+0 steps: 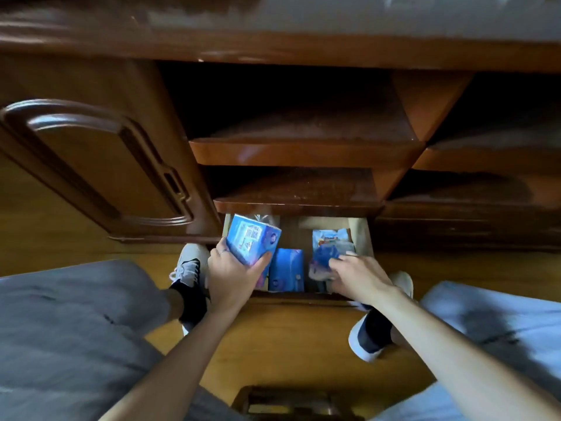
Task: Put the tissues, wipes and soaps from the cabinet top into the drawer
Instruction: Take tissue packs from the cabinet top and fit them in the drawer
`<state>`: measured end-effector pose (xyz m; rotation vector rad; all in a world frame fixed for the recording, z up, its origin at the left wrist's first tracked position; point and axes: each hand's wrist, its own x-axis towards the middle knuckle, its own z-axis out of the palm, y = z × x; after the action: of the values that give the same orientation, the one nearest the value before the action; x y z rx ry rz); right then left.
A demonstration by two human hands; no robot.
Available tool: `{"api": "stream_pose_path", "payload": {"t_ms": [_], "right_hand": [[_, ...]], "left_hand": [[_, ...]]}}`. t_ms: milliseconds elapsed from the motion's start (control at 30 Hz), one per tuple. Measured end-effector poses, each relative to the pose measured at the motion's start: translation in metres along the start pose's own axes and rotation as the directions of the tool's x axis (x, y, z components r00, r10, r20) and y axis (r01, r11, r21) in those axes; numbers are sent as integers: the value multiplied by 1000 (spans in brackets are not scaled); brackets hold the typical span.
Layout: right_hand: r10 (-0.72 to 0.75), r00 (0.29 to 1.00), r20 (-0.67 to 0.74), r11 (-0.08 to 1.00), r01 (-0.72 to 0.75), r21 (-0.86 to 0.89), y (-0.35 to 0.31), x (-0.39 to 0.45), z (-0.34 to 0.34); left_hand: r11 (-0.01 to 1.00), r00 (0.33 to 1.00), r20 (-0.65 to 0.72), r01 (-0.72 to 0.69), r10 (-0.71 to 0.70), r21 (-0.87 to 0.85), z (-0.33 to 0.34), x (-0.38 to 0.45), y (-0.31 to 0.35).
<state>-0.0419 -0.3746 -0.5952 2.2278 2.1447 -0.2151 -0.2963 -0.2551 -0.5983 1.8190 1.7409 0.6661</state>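
Down at the foot of the wooden cabinet [100, 165], the lowest drawer [362, 238] is pulled out, and the person crouches over it with one shoe at each side.

From the head camera, the left hand [233, 276] holds a blue tissue pack [253, 240] above the left part of the drawer. The grip is closed around the near end of the pack, thumb on one side and fingers on the other, and the pack is tilted with its far end raised. I think it is held this way so it can slide down into the free space on the left. It is not yet resting on the drawer bottom, as far as I can see.

The right hand [358, 276] reaches into the right part of the drawer. Its fingers lie spread on a crumpled blue packet [321, 259], probably wipes. Whether they pinch it or only press on it, I cannot tell. My guess is that this hand pushes the packet aside to make order.

Inside the drawer there is also a flat blue pack [287, 270] in the middle, lying between the two hands, and a pale printed packet [329, 237] at the back on the right, just beyond the crumpled one. The labels are too blurred to read. No soap can be recognised for certain.

The open shelves [303, 147] above the drawer show nothing on them.
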Motion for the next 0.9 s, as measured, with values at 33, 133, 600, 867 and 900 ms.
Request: {"api": "stream_pose_path", "payload": {"t_ms": [33,133,600,867,900], "right_hand": [[28,1000,-3,1000,-28,-14,5,-2,0],[64,997,-53,998,-64,5,11,-10,-7],[-312,940,-140,947,319,28,-99,69,18],[101,882,461,92,-470,878,-103,85,18],[32,858,512,-93,-508,857,-95,86,18]], "left_hand": [[1000,1000,21,1,-1,30,6,-1,-1],[998,998,66,6,-10,63,19,-5,-3],[901,954,-196,128,-226,-414,-25,14,-7],[997,998,56,0,4,-72,-8,10,-20],[997,984,164,-57,66,-55,0,8,-16]]}}
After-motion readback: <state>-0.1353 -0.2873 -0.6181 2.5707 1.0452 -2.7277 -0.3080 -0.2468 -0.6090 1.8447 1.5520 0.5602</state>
